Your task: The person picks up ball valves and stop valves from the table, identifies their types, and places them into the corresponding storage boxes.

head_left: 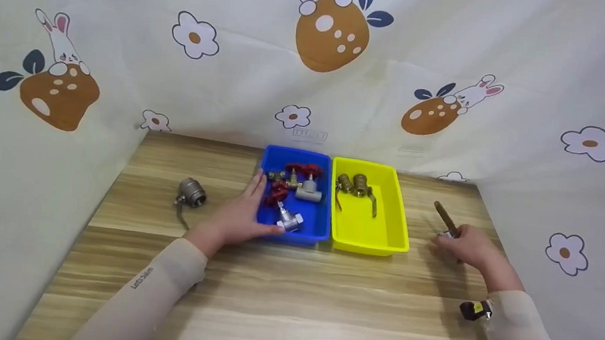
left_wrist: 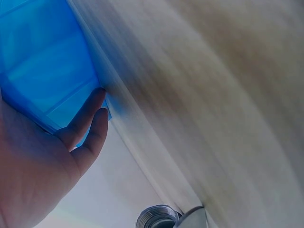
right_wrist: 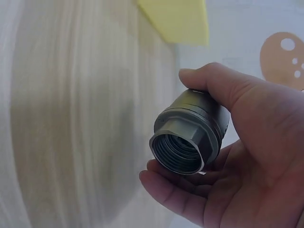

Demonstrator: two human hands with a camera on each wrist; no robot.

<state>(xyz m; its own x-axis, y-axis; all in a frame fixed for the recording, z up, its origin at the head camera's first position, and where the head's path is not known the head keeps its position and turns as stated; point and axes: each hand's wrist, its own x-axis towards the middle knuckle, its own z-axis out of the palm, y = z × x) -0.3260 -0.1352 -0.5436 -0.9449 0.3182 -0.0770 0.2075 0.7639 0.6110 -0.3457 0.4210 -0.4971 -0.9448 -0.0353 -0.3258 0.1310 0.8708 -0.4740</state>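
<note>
My left hand (head_left: 237, 216) lies against the blue bin (head_left: 295, 240), fingers extended along its left side and thumb at the near rim. In the left wrist view, straight fingertips touch the bin's outer wall. The bin holds several valves with red handwheels (head_left: 277, 194) and a silver valve (head_left: 290, 220). To the right of the yellow bin, my right hand (head_left: 470, 246) grips a metal ball valve (right_wrist: 183, 137) between thumb and fingers, its threaded opening showing. The valve's long lever (head_left: 445, 217) sticks out past the hand in the head view; the hand hides most of its body.
The yellow bin (head_left: 371, 229) stands beside the blue one and holds two brass ball valves (head_left: 360, 185). Another metal ball valve (head_left: 192, 192) with a lever lies on the wooden table (head_left: 290, 302) at left. Printed cloth walls (head_left: 232, 91) enclose the back and sides.
</note>
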